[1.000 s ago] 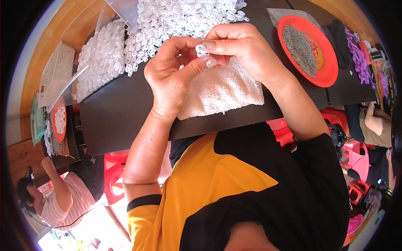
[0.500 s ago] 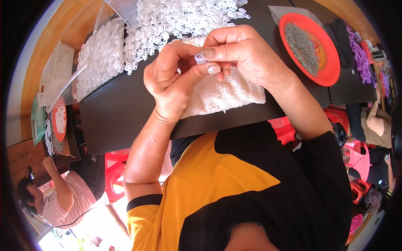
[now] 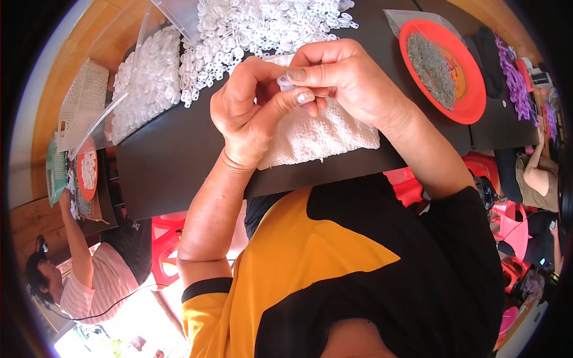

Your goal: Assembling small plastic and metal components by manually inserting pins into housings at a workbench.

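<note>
Hundreds of small white plastic rings lie heaped on the dark surface, and one white ring is up above the white towel, pinched between both hands. The left hand curls closed, thumb pressing it; the right hand nips it by fingertips. It looks featherlight, stiff and slick, best gripped by its rim. An orange plate of grey bits sits farther right.

- left hand and right hand pinch small white plastic piece together
- white towel at table near edge
- red plate toward right edge
</note>
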